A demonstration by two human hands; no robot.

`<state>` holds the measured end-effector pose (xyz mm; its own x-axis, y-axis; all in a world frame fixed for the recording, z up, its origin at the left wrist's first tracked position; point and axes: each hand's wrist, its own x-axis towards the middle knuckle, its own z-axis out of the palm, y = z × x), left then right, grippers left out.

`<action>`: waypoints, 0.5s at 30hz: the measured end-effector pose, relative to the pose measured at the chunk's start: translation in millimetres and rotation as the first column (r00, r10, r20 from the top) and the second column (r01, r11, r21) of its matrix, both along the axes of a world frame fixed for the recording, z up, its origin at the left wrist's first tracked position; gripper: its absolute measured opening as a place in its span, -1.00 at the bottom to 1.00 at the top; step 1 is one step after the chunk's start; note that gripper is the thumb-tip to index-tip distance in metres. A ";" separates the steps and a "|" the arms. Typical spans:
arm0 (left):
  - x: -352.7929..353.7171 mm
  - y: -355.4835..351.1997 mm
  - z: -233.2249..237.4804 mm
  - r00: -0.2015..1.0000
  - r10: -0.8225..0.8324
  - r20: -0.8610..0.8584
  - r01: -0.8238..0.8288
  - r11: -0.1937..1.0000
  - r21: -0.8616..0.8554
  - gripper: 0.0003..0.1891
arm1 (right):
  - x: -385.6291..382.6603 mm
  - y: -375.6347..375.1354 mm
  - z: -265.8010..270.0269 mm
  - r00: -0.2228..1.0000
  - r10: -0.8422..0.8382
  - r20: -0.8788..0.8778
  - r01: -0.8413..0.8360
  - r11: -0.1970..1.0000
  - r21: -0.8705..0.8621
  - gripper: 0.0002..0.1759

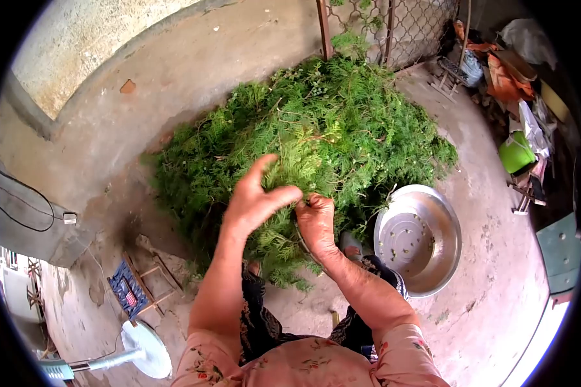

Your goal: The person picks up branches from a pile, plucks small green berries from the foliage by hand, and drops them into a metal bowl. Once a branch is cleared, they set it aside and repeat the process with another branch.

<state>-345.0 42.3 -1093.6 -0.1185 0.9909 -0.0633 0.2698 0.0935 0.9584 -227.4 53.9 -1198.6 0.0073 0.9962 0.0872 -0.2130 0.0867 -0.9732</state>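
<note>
A large heap of cut green branches (368, 135) with feathery leaves lies on the floor in front of me. My left hand (252, 203) is over its near side, index finger and thumb spread wide apart with nothing visibly held between them. Close to that thumb, my right hand (316, 226) is closed on a leafy branch (277, 248), whose foliage hangs down between my arms. The gripped part of the stem is hidden by my fingers. To the right of my right hand stands a round metal basin (444, 255) with several small greenish bits (407, 246) on its bottom.
A small folding stool (130, 288) and a fan's round base (150, 351) are at left. A metal lattice gate (419, 32) rises behind the heap. Bags, a green bucket (516, 153) and other clutter line the right side. A loose black cable (29, 227) hangs at far left.
</note>
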 end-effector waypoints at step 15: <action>-11.0 27.8 -89.8 0.833 0.090 0.546 -0.108 0.994 0.000 -0.71 | 15.8 10.5 6.4 0.782 0.035 0.622 -0.238 0.939 0.247 -0.68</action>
